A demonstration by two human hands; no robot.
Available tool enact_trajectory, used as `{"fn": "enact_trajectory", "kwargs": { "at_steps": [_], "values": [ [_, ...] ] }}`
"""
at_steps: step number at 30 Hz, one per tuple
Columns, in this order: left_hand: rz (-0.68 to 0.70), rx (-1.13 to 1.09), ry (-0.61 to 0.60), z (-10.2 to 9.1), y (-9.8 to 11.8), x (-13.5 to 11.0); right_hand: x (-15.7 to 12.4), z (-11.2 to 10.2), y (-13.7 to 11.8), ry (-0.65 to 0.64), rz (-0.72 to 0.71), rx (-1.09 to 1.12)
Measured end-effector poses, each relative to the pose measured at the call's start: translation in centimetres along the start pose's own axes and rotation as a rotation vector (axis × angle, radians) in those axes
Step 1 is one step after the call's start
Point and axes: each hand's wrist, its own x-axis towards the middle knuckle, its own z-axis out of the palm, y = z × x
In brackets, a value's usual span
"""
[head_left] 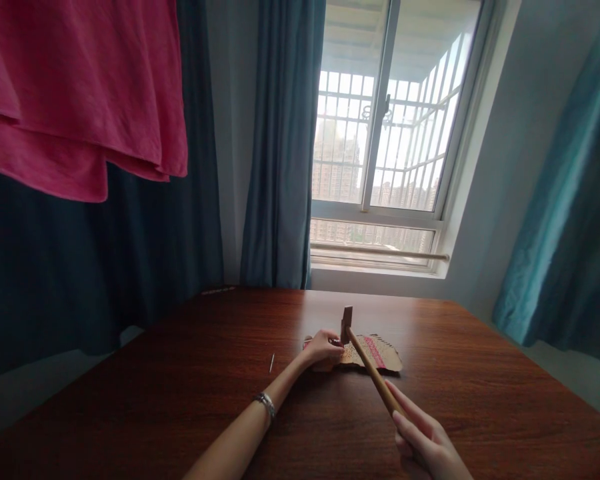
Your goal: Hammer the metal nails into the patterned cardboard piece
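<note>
My right hand is wrapped round the lower end of the wooden handle of a hammer. The hammer's head is raised at the far end of the handle, just right of my left fingertips in the picture. A piece of brown cardboard with a pink-red printed band and many small holes or dark marks lies on the table. Over its left part rests my left hand, thumb and fingers pinched together. What they pinch, if anything, is too small and partly hidden. A bracelet circles my left wrist.
A thin, pale, nail-like rod lies on the brown wooden table, left of my left forearm. Behind stand blue curtains and a barred window. A pink cloth hangs at upper left.
</note>
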Motion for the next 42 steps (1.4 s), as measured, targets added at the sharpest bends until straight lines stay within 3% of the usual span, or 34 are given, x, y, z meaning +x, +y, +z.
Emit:
{"fn": "enact_trajectory", "kwargs": {
  "at_steps": [7,25,32,42],
  "values": [
    [-0.021,0.013,0.022,0.0,-0.1,0.0,0.2,-0.1,0.3,-0.019,-0.057,-0.038],
    [-0.026,-0.038,0.001,-0.1,0.0,0.0,0.1,0.0,-0.4,-0.026,-0.011,0.059],
    [-0.007,-0.056,-0.023,0.0,-0.4,0.2,0.3,-0.4,0.9,-0.015,-0.035,0.049],
    [-0.039,-0.057,-0.024,-0.1,-0.1,0.1,0.3,-0.7,0.8,-0.011,-0.020,0.034]
  ]
}}
